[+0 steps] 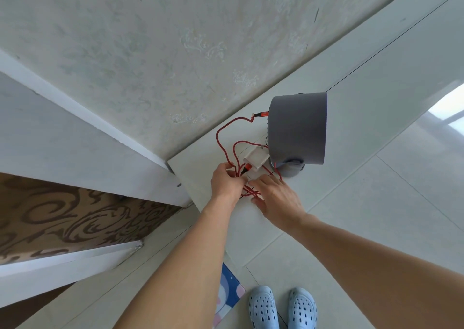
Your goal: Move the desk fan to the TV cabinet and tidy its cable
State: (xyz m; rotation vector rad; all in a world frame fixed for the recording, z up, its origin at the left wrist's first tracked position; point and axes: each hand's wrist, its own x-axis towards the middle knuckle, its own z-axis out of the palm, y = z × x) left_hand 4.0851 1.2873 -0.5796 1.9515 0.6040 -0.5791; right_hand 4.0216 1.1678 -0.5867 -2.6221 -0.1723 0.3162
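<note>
White glossy TV cabinet (376,82) against the patterned wall carries the grey desk fan (298,129), beside it a white charger (256,158), while left hand (226,182) and right hand (277,198) both pinch the red cable (227,138).

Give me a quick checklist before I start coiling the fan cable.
1. Desk fan set on the cabinet top: ok.
2. Red cable plugged into the fan's back: ok.
3. Other end plugged into the white adapter: ok.
4. Left hand has a grip on the cable loops: ok.
5. Right hand grip on the cable: cannot tell, fingers hide it.
6. Cable gathered neatly: not ok, loops lie loose.
</note>
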